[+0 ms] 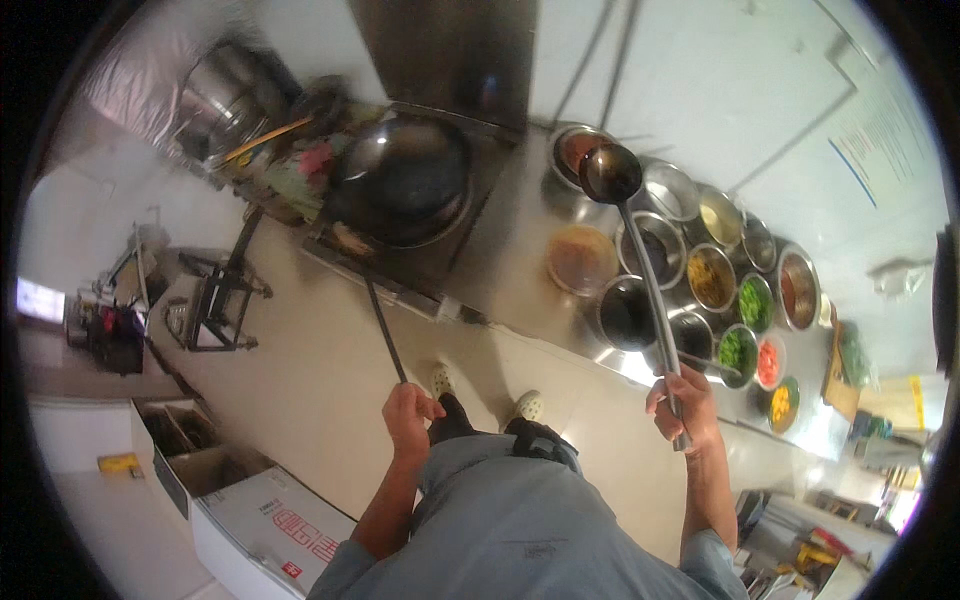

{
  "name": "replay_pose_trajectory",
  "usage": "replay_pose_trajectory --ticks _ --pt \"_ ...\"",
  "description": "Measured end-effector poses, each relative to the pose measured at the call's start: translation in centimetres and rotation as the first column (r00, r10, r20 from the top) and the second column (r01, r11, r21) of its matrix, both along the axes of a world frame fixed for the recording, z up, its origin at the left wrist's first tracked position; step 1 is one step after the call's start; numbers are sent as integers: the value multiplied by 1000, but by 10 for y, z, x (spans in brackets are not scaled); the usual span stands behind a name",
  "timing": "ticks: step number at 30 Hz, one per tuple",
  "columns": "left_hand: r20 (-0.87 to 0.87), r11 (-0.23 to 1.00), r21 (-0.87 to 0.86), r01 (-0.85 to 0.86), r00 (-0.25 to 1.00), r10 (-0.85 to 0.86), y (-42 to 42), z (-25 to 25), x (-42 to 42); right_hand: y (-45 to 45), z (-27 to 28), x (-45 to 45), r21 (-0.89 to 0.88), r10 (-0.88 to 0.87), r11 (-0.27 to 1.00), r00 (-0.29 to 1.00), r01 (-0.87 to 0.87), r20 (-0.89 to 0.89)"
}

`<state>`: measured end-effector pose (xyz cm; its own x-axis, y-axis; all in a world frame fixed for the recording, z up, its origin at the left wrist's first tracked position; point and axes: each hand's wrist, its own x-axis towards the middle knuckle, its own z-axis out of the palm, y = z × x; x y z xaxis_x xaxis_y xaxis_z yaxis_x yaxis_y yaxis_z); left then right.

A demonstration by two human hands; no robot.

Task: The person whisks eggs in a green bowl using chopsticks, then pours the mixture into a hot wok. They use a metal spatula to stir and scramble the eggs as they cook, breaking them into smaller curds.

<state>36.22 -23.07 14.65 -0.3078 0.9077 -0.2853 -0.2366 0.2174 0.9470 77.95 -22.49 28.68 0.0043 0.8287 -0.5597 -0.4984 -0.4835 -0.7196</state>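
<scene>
My right hand point(688, 409) grips the end of a long metal ladle point(646, 259). The ladle's round bowl, dark inside, is over or beside a steel pot of reddish-brown sauce point(574, 146) near the wall. In my left hand point(409, 421) is a thin dark rod-like handle point(385, 326). It reaches up to the near side of a dark wok point(409, 176) on the stove; its far end is blurred, so I cannot tell which tool it is. The wok shows a shiny dark surface, and no food can be made out in it.
Steel bowls crowd the counter, holding chopped greens point(754, 302), red pieces point(769, 362), yellow pieces point(781, 403) and dark liquid point(628, 313). A tub of brown sauce point(582, 259) sits nearest the stove. A large pot point(236, 94) stands left; a white box point(270, 525) is low left.
</scene>
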Motion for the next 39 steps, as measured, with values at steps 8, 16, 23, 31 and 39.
replay_pose_trajectory --ticks 8,16,23,31,39 --pt "154 969 -139 -204 962 224 23 -45 -122 196 -61 -218 38 347 916 836 -399 425" --pt "156 926 -321 -200 953 260 15 -117 -223 306 -194 -357 -242 198 817 -140 -523 970" --pt "145 926 -378 8 988 50 -3 -126 -236 272 -214 -443 -392 344 816 -187 -425 920" --pt "130 941 -335 50 992 -6 -1 -110 -213 237 -240 -512 -191 333 915 399 -354 855" --pt "171 898 -368 244 966 -192 -42 -97 -165 79 -195 -416 119 248 770 467 -626 849"
